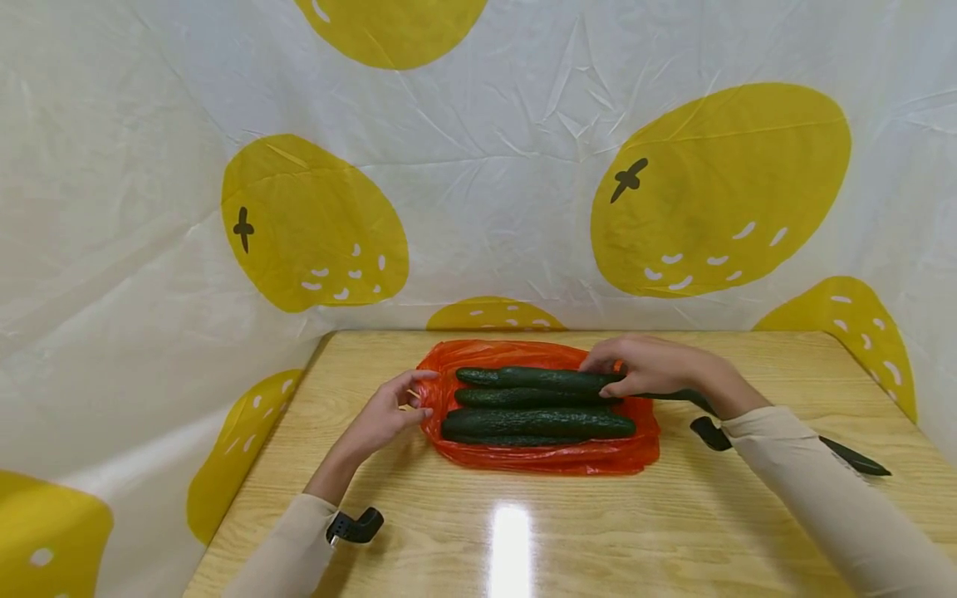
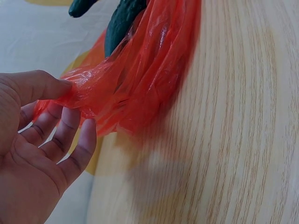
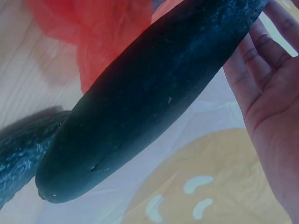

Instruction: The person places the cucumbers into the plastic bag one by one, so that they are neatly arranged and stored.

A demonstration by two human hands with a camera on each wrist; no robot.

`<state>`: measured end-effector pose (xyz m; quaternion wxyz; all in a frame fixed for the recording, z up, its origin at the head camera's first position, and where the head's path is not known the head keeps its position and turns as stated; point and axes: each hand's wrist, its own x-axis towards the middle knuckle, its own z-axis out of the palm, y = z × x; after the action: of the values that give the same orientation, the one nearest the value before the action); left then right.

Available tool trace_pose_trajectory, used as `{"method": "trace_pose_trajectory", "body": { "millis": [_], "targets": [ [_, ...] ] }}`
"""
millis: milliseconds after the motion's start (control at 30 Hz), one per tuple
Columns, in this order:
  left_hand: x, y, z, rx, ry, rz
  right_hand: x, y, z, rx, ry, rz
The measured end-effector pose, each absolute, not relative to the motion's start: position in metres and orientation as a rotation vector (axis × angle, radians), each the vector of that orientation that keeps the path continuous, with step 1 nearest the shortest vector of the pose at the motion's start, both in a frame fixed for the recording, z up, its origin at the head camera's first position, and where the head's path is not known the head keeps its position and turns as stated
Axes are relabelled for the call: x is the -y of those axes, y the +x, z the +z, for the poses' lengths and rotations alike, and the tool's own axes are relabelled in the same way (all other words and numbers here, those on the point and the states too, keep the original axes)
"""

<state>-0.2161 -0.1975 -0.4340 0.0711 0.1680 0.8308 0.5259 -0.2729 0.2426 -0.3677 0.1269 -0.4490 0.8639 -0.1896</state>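
Note:
A red plastic bag (image 1: 643, 453) lies spread on the table, with several dark green cucumbers (image 1: 538, 422) side by side on it. At its left end, my left hand (image 1: 385, 415) pinches the thin plastic; thumb and fingers (image 2: 70, 123) meet the bag's gathered edge (image 2: 140, 93) in the left wrist view. My right hand (image 1: 654, 365) reaches over the bag's right end and grips a cucumber (image 3: 140, 93), whose free end sticks out under the wrist. In the right wrist view the fingers (image 3: 257, 60) are behind its upper end, partly hidden by it.
Another cucumber (image 1: 852, 457) lies on the wooden table (image 1: 419, 531) at the right, partly covered by the right sleeve (image 1: 815, 490). A white cloth (image 1: 493, 224) printed with yellow fruit hangs behind the table and along its left side. Each wrist carries a black camera mount (image 1: 357, 526).

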Motion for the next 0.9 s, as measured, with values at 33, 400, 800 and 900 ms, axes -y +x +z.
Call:
{"method": "trace_pose_trajectory", "body": {
  "millis": [33, 400, 800, 900],
  "targets": [
    [0.197, -0.216, -0.434, -2.499, 0.503, 1.581, -0.241, -0.273, -0.368, -2.519, -1.312, -0.541],
    [0.197, -0.215, -0.432, -2.483, 0.49, 1.593, -0.224, -0.275, -0.372, -2.475, -1.35, -0.525],
    [0.198, -0.216, -0.432, -2.488, 0.493, 1.586, -0.21, -0.278, -0.376, -2.443, -1.391, -0.538],
    [0.199, -0.215, -0.432, -2.49, 0.496, 1.584, -0.207, -0.279, -0.378, -2.435, -1.389, -0.533]
  ]
}}
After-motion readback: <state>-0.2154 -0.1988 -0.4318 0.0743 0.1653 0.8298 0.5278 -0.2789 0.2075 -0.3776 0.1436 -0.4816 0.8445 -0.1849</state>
